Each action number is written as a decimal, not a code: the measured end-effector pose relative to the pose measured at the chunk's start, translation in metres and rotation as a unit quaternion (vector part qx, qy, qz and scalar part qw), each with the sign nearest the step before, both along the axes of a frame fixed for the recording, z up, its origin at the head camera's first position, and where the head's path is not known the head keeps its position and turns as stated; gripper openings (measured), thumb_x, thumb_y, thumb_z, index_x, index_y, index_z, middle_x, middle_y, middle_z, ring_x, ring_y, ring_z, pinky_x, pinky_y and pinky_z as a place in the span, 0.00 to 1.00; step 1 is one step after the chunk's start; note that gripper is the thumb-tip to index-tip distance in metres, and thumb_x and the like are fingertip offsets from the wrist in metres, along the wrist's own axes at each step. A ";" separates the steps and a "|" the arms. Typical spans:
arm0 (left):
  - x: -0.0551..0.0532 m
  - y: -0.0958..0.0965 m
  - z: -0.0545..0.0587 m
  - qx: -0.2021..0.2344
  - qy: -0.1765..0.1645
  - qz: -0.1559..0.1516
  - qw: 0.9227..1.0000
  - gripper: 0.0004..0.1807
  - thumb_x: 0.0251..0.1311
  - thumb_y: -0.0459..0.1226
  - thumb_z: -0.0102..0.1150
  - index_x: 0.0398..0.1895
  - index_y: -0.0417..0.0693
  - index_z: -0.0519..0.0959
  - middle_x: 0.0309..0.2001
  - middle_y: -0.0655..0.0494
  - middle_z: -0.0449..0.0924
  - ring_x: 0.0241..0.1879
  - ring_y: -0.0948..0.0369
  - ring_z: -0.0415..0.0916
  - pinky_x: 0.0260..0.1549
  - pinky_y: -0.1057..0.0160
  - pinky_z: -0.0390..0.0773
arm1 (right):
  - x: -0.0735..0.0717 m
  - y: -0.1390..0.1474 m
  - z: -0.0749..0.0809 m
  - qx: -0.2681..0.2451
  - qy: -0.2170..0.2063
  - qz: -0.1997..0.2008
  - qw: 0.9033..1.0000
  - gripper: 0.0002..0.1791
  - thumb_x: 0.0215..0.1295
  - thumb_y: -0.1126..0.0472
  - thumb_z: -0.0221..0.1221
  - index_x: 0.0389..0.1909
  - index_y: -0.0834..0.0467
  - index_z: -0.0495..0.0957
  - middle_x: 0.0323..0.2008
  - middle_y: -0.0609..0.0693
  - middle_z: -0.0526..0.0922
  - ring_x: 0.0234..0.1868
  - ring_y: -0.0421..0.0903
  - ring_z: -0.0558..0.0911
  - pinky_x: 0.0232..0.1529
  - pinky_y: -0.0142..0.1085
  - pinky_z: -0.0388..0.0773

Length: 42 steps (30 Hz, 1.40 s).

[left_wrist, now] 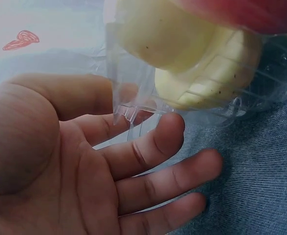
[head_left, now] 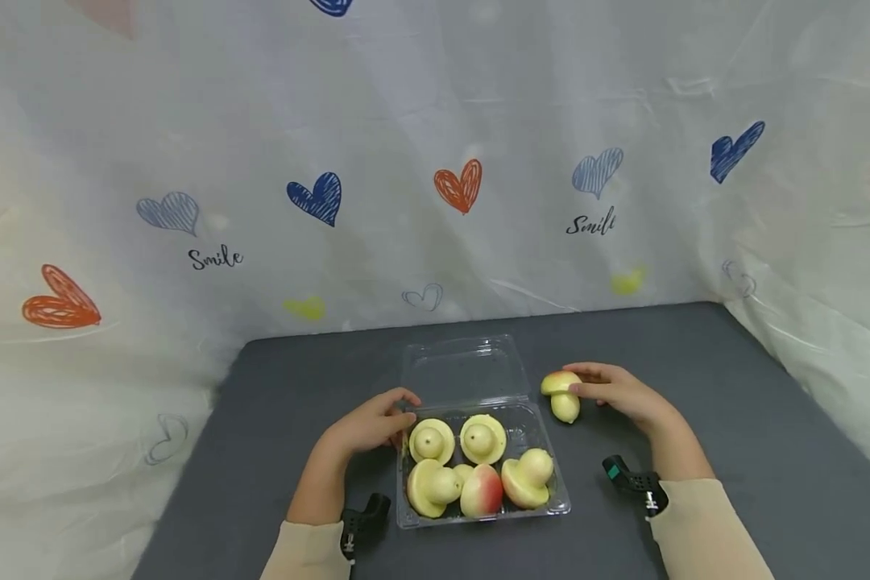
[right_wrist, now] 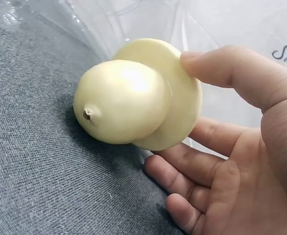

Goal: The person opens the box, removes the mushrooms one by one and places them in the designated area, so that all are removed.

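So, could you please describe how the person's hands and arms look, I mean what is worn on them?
The left hand and right hand are bare, without gloves or visible rings. The left sleeve and right sleeve are plain beige. Each cuff has a black device with a silvery part; the right device also has a green mark.

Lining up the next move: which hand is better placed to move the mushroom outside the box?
The right hand, most likely: it pinches that mushroom between thumb and fingers, just right of the box. The left hand is across at the box's left edge.
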<state>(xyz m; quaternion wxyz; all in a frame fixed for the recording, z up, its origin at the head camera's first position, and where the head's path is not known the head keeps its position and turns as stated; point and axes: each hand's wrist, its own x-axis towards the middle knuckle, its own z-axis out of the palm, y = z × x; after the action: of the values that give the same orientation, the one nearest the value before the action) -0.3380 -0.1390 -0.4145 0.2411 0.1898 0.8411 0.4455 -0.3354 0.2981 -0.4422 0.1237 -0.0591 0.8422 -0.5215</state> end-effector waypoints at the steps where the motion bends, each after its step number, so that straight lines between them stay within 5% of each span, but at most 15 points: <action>1: 0.001 -0.001 0.000 0.000 -0.001 0.001 1.000 0.17 0.79 0.38 0.50 0.64 0.42 0.72 0.28 0.50 0.79 0.28 0.49 0.79 0.32 0.52 0.77 | -0.002 -0.001 0.001 0.000 0.000 0.007 1.000 0.36 0.73 0.48 0.63 0.74 0.64 0.67 0.67 0.63 0.74 0.53 0.52 0.75 0.44 0.42 0.71; 15: 0.010 -0.022 -0.012 0.012 -0.036 0.002 0.999 0.17 0.79 0.39 0.50 0.64 0.41 0.70 0.28 0.49 0.80 0.28 0.49 0.79 0.29 0.54 0.75 | -0.001 -0.014 -0.008 -0.033 -0.015 0.042 0.998 0.37 0.72 0.52 0.63 0.74 0.66 0.65 0.71 0.64 0.69 0.58 0.50 0.73 0.47 0.43 0.72; 25: 0.006 -0.011 -0.015 0.000 -0.048 0.002 0.999 0.14 0.79 0.38 0.49 0.61 0.43 0.70 0.28 0.48 0.80 0.26 0.51 0.78 0.28 0.55 0.75 | 0.011 -0.001 -0.007 -0.057 -0.002 -0.006 0.998 0.45 0.76 0.52 0.60 0.81 0.64 0.48 0.75 0.71 0.58 0.71 0.68 0.66 0.57 0.51 0.75; 33: -0.008 0.002 -0.002 0.006 -0.037 -0.015 0.999 0.14 0.78 0.37 0.48 0.61 0.41 0.68 0.27 0.49 0.80 0.26 0.50 0.79 0.29 0.56 0.75 | 0.016 -0.007 0.037 -0.082 0.095 -0.076 0.989 0.44 0.76 0.50 0.60 0.82 0.57 0.48 0.76 0.65 0.58 0.69 0.66 0.67 0.67 0.65 0.59; 37: -0.011 0.004 0.003 0.007 -0.036 -0.010 0.999 0.14 0.79 0.37 0.47 0.61 0.42 0.68 0.28 0.49 0.80 0.27 0.50 0.78 0.30 0.55 0.75 | 0.019 -0.021 0.057 -0.104 0.108 -0.055 0.987 0.41 0.77 0.51 0.60 0.81 0.56 0.51 0.73 0.63 0.64 0.65 0.56 0.74 0.68 0.58 0.63; 42: -0.008 0.004 0.004 0.000 -0.039 -0.008 0.999 0.14 0.79 0.37 0.47 0.62 0.42 0.68 0.28 0.49 0.80 0.27 0.50 0.78 0.30 0.56 0.75 | 0.025 -0.045 0.068 -0.162 0.066 -0.007 0.985 0.37 0.76 0.58 0.61 0.78 0.64 0.57 0.67 0.67 0.69 0.56 0.46 0.82 0.61 0.43 0.76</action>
<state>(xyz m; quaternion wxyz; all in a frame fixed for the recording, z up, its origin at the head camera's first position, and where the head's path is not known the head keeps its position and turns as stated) -0.3462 -0.1351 -0.4109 0.2776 0.1788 0.8295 0.4505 -0.3103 0.2532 -0.3746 0.0534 -0.1069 0.7532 -0.6468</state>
